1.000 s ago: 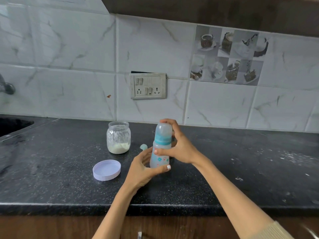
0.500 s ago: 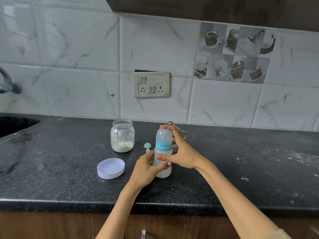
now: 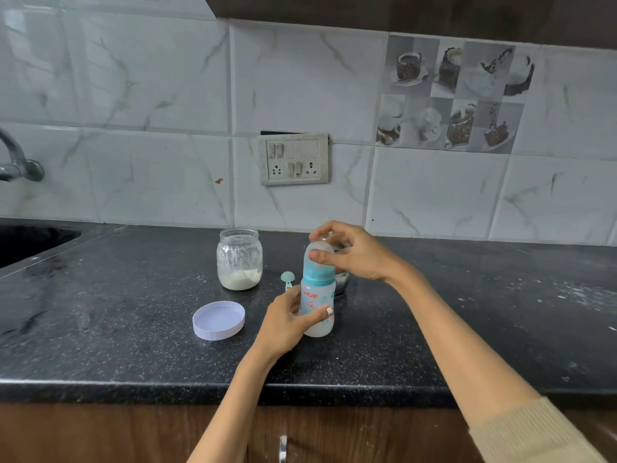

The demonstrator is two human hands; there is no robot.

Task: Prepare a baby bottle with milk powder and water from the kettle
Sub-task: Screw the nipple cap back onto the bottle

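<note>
1. On the black speckled stone bench point(image 3: 100, 329), near its front edge, a translucent plastic baby bottle with a teal collar and orange printed markings point(image 3: 317, 295) stands upright.

2. Around the bottle's lower body the left hand point(image 3: 288, 324) has a curled grip, thumb across the front, steadying it.

3. At the top, the right hand point(image 3: 350, 253) pinches the bottle's clear domed cap point(image 3: 319, 248) with thumb and fingers. Whether the cap is going on or coming off cannot be told from this view.

4. Just left of the bottle and further back stands an open clear glass jar point(image 3: 239, 259) with a low layer of cream-white milk powder at the bottom and powder smeared on its walls.

5. The jar's round pale lilac plastic lid point(image 3: 218, 320) lies flat on the bench, in front of the jar and apart from it.

6. Between jar and bottle a small pale teal scoop point(image 3: 287, 279) is partly visible.

7. Behind the bottle sits a shiny metal vessel point(image 3: 342, 282), mostly hidden; it may be the kettle, but that is a guess.

8. Progress, as a judgement: the jar is open and the scoop is out, so powder handling is under way or done. The bottle's contents are hard to read through its cloudy wall; no clear liquid level shows. Closing the jar remains.
</note>
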